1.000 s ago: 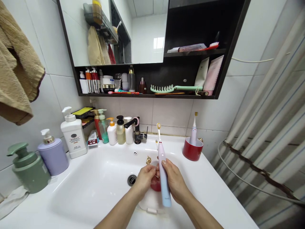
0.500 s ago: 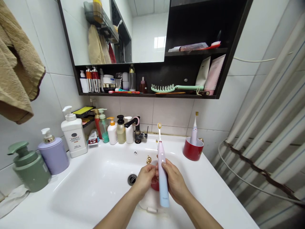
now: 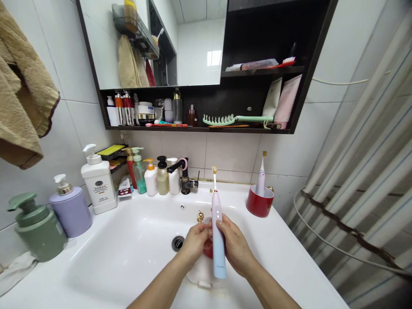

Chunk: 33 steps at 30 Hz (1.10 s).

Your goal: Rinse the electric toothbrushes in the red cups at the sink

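My right hand (image 3: 236, 246) is closed round a pink-and-blue electric toothbrush (image 3: 217, 231), held upright with its brush head pointing at the wall. My left hand (image 3: 195, 241) is closed on a red cup (image 3: 208, 247) that shows between both hands, over the right part of the white sink (image 3: 138, 240). Most of the cup is hidden by my fingers. The two hands touch or nearly touch at the toothbrush handle.
A second red cup (image 3: 259, 201) with another toothbrush stands at the sink's back right. A black faucet (image 3: 184, 176) and several pump bottles line the back left edge. A dark shelf (image 3: 199, 116) with toiletries hangs above. A brown towel (image 3: 24, 92) hangs left, and a striped curtain (image 3: 370, 171) hangs right.
The toothbrush has shifted slightly to the left and stands more upright. Both hands stay over the sink on the cup and the handle.
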Motion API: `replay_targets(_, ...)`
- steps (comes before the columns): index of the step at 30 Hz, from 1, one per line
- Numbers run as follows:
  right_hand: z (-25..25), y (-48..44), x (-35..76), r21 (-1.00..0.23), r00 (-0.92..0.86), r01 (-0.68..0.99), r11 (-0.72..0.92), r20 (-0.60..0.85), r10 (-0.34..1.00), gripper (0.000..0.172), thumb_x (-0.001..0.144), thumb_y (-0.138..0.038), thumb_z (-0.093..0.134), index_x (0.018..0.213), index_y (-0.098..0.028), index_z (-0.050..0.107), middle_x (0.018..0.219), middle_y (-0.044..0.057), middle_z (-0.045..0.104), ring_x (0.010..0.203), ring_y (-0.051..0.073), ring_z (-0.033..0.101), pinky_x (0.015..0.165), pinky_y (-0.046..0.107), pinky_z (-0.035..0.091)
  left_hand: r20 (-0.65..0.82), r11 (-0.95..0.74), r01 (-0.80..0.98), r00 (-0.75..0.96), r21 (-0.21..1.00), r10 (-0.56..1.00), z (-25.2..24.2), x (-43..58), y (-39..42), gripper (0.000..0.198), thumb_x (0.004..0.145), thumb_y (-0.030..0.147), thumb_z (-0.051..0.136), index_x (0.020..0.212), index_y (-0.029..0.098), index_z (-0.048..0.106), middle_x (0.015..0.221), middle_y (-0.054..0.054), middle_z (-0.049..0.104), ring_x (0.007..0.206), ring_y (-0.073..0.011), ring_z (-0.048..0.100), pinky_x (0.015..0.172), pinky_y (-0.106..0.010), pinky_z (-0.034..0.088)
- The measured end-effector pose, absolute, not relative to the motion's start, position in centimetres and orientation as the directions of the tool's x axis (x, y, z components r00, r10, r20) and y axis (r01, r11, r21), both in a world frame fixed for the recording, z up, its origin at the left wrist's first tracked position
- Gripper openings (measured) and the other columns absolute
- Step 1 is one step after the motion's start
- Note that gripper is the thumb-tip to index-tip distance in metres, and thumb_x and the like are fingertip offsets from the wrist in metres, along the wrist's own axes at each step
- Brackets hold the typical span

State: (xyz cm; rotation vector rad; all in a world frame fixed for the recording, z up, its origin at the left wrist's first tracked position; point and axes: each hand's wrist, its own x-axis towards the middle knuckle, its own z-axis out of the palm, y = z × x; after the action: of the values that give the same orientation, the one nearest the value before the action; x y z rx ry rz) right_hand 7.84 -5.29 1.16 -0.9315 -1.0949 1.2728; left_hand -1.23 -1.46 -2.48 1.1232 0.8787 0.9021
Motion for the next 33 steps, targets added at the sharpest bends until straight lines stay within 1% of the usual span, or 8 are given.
replay_targets(6,1.14,-5.20,7.98,-0.950,-0.065,-0.293,0.104,0.129,0.990,0.016,0.072,-0.027,0.036,0.078,-0.018,0.047,0.060,-0.002,0.052,0.045,0.007,0.041,0.044,0.020,0.033,-0.106,0.177,-0.154,0.381,0.972,0.919,-2.55,-1.23,-1.49,0.018,0.060,0.031,0.047,0.062,0.013,0.045,0.050,0.003,0.046,0.045,-0.0069,0.045,0.046,-0.019,0.032)
replay_targets(12,0.92,-5.01,8.11,-0.946,-0.069,-0.307,0.100,0.126,0.990,0.017,0.073,-0.028,0.034,0.077,-0.017,0.046,0.062,-0.001,0.052,0.050,0.008,0.045,0.044,0.020,0.034,-0.109,0.159,-0.110,0.360,0.981,0.927,-2.44,-1.17,-1.43,0.020,0.060,0.033,0.046,0.061,0.013,0.043,0.050,0.002,0.047,0.045,-0.0074,0.045,0.045,-0.020,0.031)
replay_targets(15,0.82,-4.96,8.20,-0.943,-0.075,-0.320,0.088,0.118,0.990,0.017,0.073,-0.028,0.034,0.078,-0.017,0.045,0.065,0.000,0.052,0.050,0.008,0.046,0.043,0.020,0.034,-0.120,0.168,-0.107,0.355,0.980,0.927,-2.23,-1.14,-1.49,0.017,0.061,0.030,0.046,0.060,0.013,0.042,0.049,0.003,0.046,0.044,-0.0068,0.044,0.046,-0.020,0.031)
replay_targets(19,0.66,-4.85,8.28,-0.950,-0.050,-0.295,0.107,0.127,0.991,0.017,0.073,-0.029,0.034,0.077,-0.017,0.046,0.067,0.001,0.052,0.051,0.009,0.046,0.041,0.020,0.033,-0.132,0.180,-0.105,0.354,0.978,0.926,-1.95,-1.16,-1.66,0.013,0.060,0.026,0.045,0.061,0.013,0.043,0.049,0.004,0.046,0.043,-0.0056,0.043,0.046,-0.019,0.031)
replay_targets(24,0.54,-4.76,8.29,-0.954,-0.059,-0.278,0.110,0.131,0.990,0.017,0.073,-0.030,0.034,0.078,-0.018,0.046,0.069,0.001,0.053,0.053,0.009,0.047,0.040,0.019,0.032,-0.128,0.168,-0.087,0.351,0.982,0.928,-2.00,-1.22,-1.58,0.014,0.060,0.027,0.045,0.061,0.013,0.043,0.049,0.004,0.046,0.043,-0.0058,0.043,0.046,-0.020,0.031)
replay_targets(29,0.57,-4.71,8.30,-0.956,-0.055,-0.268,0.121,0.141,0.989,0.017,0.074,-0.029,0.033,0.077,-0.018,0.046,0.071,0.000,0.053,0.055,0.009,0.047,0.042,0.019,0.034,-0.122,0.162,-0.086,0.354,0.983,0.927,-2.09,-1.19,-1.54,0.012,0.061,0.026,0.044,0.061,0.014,0.042,0.050,0.004,0.046,0.043,-0.0058,0.043,0.045,-0.019,0.031)
replay_targets(33,0.57,-4.91,8.32,-0.960,-0.042,-0.243,0.142,0.156,0.987,0.016,0.073,-0.029,0.034,0.076,-0.018,0.045,0.071,0.001,0.053,0.055,0.009,0.047,0.044,0.020,0.035,-0.119,0.147,-0.053,0.363,0.988,0.924,-2.24,-1.13,-1.47,0.014,0.062,0.028,0.042,0.062,0.014,0.042,0.053,0.004,0.045,0.044,-0.0057,0.043,0.046,-0.020,0.032)
